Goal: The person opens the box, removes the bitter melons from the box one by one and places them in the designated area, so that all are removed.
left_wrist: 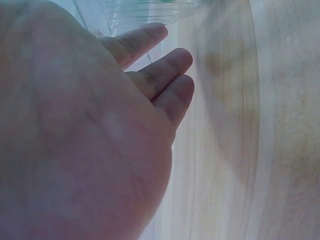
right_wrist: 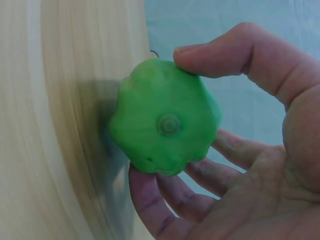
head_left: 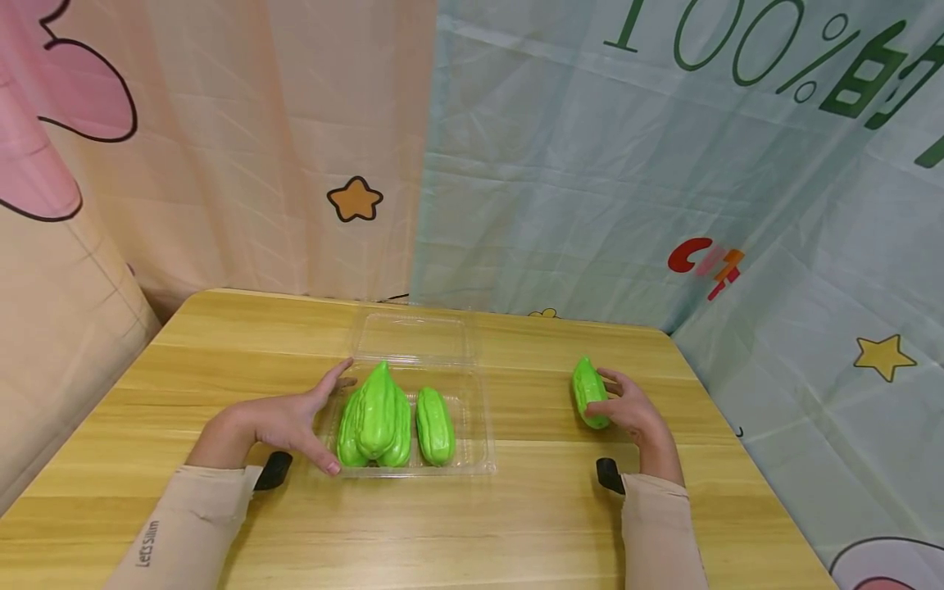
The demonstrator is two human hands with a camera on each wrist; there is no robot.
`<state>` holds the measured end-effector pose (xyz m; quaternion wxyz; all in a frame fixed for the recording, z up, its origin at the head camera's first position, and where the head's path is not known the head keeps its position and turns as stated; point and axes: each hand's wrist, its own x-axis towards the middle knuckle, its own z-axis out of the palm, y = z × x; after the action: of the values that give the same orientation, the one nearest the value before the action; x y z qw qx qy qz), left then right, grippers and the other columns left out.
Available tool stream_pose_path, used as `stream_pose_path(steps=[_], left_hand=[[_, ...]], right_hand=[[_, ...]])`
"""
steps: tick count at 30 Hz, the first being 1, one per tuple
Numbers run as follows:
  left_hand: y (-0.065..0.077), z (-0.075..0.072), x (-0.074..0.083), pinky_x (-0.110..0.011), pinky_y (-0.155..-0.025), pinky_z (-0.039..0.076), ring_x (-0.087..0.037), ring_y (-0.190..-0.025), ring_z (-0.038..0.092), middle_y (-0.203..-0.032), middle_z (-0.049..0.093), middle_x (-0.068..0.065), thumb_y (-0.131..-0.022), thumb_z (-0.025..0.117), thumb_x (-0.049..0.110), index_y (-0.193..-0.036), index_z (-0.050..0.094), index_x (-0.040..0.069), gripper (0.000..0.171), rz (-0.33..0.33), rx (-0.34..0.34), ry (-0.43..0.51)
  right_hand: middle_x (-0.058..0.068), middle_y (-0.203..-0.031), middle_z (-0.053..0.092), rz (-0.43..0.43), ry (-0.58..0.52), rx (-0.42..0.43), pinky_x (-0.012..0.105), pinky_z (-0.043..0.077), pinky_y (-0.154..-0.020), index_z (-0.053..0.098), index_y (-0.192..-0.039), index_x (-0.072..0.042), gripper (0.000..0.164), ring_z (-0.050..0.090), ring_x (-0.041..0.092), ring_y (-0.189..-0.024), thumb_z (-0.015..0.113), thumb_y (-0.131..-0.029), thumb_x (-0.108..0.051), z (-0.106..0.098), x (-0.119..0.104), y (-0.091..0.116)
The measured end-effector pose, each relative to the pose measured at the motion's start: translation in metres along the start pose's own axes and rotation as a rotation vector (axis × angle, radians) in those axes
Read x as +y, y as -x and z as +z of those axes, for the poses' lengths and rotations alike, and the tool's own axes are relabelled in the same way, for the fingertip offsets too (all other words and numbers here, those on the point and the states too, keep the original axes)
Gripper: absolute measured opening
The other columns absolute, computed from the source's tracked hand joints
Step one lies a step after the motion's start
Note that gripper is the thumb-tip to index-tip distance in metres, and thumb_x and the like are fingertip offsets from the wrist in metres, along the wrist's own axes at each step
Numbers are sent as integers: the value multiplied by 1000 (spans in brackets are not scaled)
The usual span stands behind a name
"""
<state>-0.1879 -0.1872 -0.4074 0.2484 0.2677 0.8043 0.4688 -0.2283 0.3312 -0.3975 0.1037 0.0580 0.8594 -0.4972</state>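
Observation:
My right hand (head_left: 628, 401) holds a bright green bitter melon (head_left: 587, 383) at the right of the table, thumb on one side and fingers on the other. The right wrist view shows the melon's ridged end with its round stem stub, held beside the table surface. At the left side of a clear plastic box (head_left: 483, 434), my left hand (head_left: 291, 418) is spread, fingers and thumb extended along its edge; firm contact cannot be told. Inside the box, several bitter melons (head_left: 376, 418) are piled at the left, and a single bitter melon (head_left: 435, 428) lies to their right.
The box's transparent lid (head_left: 413, 338) is folded back toward the far table edge. Underneath is a wooden table (head_left: 516, 524) with rounded far corners. Printed curtains (head_left: 546, 205) hang behind it and along its sides.

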Motion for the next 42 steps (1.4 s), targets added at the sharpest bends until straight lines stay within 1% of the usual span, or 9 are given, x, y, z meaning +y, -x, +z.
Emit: stream_pose_path(steps=[6, 10, 16, 18, 21, 26, 31, 35, 42], left_hand=[[0, 0, 0, -73, -110, 5, -56, -144, -3, -161, 1, -32, -68, 95, 20, -155, -26, 9, 149, -1, 1, -2], [0, 0, 0, -72, -110, 5, -56, -144, -2, -161, 2, -32, -68, 95, 20, -155, -25, 8, 149, -2, 3, 0], [0, 0, -1, -72, -110, 5, -55, -144, -2, -161, 1, -31, -68, 96, 20, -155, -25, 9, 149, -3, 5, -3], [0, 0, -1, -72, -110, 5, -55, -144, -2, -161, 2, -31, -68, 96, 20, -155, -25, 9, 149, -7, 6, -4], [0, 0, -1, -71, -111, 5, -55, -145, -2, -161, 2, -31, -68, 96, 20, -155, -25, 9, 149, -9, 7, -3], [0, 1, -1, -71, -111, 5, -55, -145, -2, -161, 2, -32, -68, 96, 20, -155, -25, 7, 149, -10, 8, -1], [0, 1, -1, -71, -111, 5, -55, -145, -2, -161, 3, -32, -68, 96, 20, -155, -24, 7, 148, -9, 10, -9], [0, 1, -1, -71, -111, 5, -55, -145, -1, -161, 3, -32, -68, 96, 20, -155, -24, 8, 148, -9, 11, -12], [0, 1, -1, -71, -111, 5, -55, -145, -2, -161, 3, -31, -68, 95, 20, -155, -25, 9, 148, -13, 7, -6]], right_hand=[[34, -155, 25, 15, -13, 8, 52, 43, -100, 20, -159, 0, 94, 38, 46, -130, 73, -82, 2, -2, 6, -2], [32, -156, 24, 12, -40, -4, 49, 44, -98, 20, -159, -1, 93, 36, 45, -133, 72, -82, 2, -4, 10, -2], [31, -157, 24, 3, -69, -26, 41, 48, -85, 20, -160, -3, 93, 38, 44, -131, 73, -83, 0, -7, 16, -3], [32, -157, 24, -1, -67, -31, 39, 48, -84, 19, -160, -3, 93, 38, 44, -131, 73, -84, -1, -9, 18, -4], [31, -158, 23, 2, -72, -32, 41, 47, -87, 19, -160, -4, 94, 36, 43, -133, 74, -84, -2, -10, 21, -4], [31, -159, 20, 23, -97, -28, 48, 42, -95, 19, -160, -5, 94, 32, 43, -136, 72, -83, 0, -11, 24, -6], [31, -159, 19, 30, -102, -25, 50, 40, -98, 19, -161, -6, 95, 31, 43, -137, 72, -82, 0, -10, 24, -6], [33, -158, 19, 34, -104, -26, 53, 39, -101, 18, -161, -5, 95, 31, 44, -137, 72, -83, -1, -10, 23, -6], [34, -159, 16, 39, -108, -26, 61, 33, -109, 14, -161, -4, 96, 29, 47, -140, 74, -85, -5, -10, 21, -6]])
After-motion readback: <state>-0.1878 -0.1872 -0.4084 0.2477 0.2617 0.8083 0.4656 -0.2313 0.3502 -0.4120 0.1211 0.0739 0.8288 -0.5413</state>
